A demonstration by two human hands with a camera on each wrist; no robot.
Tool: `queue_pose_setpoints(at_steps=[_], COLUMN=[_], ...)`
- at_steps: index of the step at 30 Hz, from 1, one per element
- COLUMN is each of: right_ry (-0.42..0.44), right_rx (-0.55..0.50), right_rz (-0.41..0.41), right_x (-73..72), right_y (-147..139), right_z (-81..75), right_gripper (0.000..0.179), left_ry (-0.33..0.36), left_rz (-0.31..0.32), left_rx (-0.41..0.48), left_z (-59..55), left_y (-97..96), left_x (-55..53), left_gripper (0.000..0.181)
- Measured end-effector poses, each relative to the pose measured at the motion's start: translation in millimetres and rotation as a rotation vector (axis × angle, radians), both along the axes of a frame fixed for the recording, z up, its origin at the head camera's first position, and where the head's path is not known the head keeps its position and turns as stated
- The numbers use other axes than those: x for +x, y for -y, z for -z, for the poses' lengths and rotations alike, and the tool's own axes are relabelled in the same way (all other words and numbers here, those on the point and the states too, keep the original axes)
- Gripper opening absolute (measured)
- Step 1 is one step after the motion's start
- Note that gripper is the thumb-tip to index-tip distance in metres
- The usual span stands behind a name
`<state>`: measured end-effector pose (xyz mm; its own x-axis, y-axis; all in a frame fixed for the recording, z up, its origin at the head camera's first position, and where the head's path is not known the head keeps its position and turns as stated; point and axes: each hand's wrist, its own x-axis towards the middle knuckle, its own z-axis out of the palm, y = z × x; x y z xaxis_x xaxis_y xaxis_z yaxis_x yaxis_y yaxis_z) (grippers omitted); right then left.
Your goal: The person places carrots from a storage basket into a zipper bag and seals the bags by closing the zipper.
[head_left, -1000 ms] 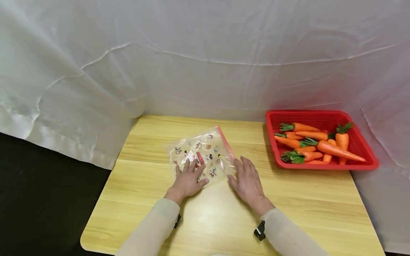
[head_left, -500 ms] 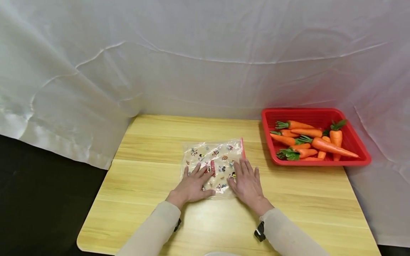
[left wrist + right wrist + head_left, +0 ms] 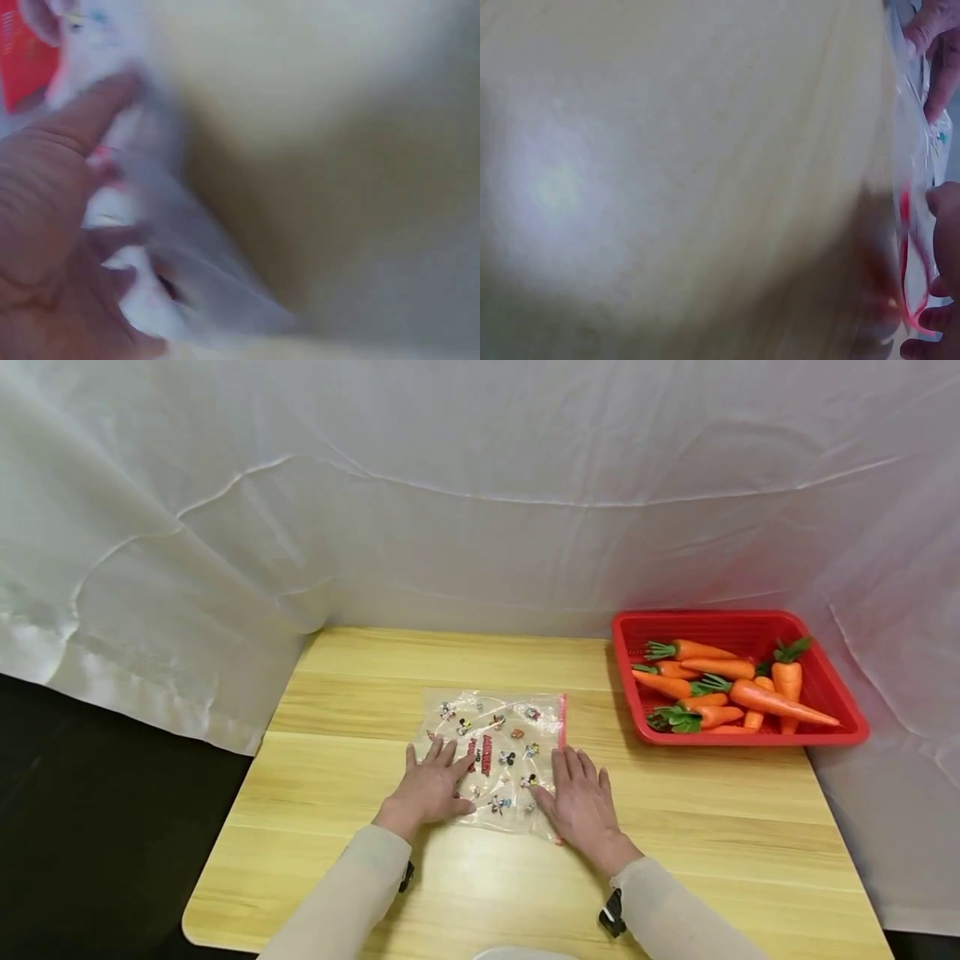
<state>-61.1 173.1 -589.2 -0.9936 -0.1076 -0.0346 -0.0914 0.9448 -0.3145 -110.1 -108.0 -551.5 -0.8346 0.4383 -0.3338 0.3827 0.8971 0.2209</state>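
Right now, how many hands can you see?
2. The left hand lies over the left part of the plastic bag; the right hand lies across the bag's pink edge. Both show plainly in the head view.

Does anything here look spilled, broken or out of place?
Nothing stands out. The carrots lie in the red basket, and the printed plastic bag lies on the table, partly beneath the left hand and right hand. The white thing at the bottom edge is cut off.

Clear bag straighter than before
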Motion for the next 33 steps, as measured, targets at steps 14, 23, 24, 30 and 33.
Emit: queue_pose_setpoints(at_steps=[14, 23, 24, 30, 33], right_ry=[-0.182, -0.264, -0.269, -0.326, -0.345], right_rx=[0.025, 0.052, 0.051, 0.046, 0.050], right_rz=[0.007, 0.025, 0.022, -0.001, -0.001], right_x=[-1.0, 5.8, 6.5, 9.1, 10.0], right_y=[-33, -43, -42, -41, -42], right_z=[-3.1, 1.3, 1.8, 6.0, 6.6], right_gripper=[0.065, 0.059, 0.058, 0.055, 0.054], left_ry=[-0.203, -0.297, -0.314, -0.385, -0.365], left_rz=[-0.020, 0.079, 0.082, 0.046, 0.019], left_rx=[-0.007, -0.098, -0.114, -0.172, -0.189], left_z=[-16.1, -1.0, 1.2, 10.5, 11.0], left_y=[-75.9, -142.3, -147.7, -166.0, -168.6], left_x=[0.7, -0.1, -0.2, -1.2, -3.2], left_gripper=[0.043, 0.058, 0.061, 0.069, 0.067])
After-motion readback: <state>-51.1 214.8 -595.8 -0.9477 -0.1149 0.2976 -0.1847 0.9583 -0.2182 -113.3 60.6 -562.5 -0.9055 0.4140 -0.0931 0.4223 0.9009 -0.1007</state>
